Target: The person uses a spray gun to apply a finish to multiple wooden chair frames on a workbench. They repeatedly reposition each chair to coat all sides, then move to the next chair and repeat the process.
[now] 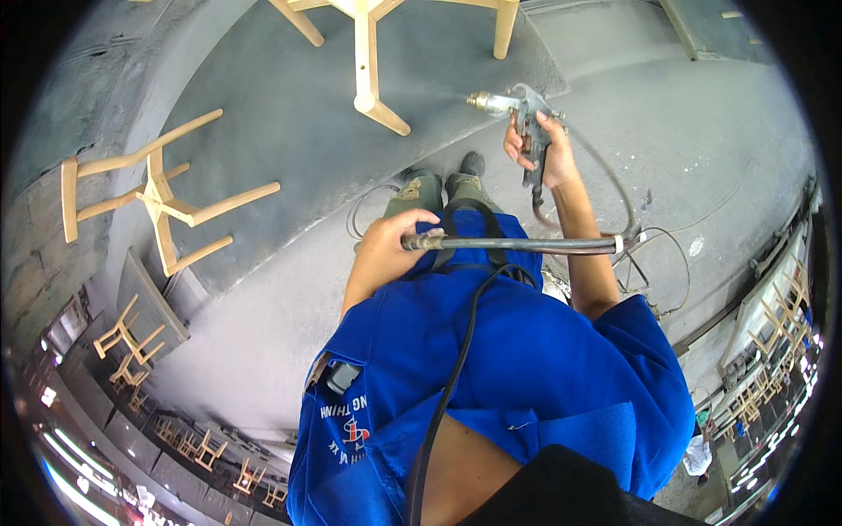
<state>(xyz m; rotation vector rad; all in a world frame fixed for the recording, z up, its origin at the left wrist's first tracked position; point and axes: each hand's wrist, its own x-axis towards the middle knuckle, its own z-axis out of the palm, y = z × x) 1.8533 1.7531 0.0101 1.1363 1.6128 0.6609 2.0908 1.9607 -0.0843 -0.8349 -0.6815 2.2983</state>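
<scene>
Just right of the upper centre of the frame, the right hand [545, 151] is closed around the grip of a metal spray gun [513, 107], its brass nozzle aimed left at the pale wooden chair frame [367, 61] at the top centre. At the centre, the left hand [390, 245] is clenched on the dark hose [517, 245] that runs right toward the gun. The gun looks rigid and moderately heavy, best held by its handle; the hose seems stiff yet bendable, needing support along its length. Another chair frame [158, 197] sits at the left.
</scene>
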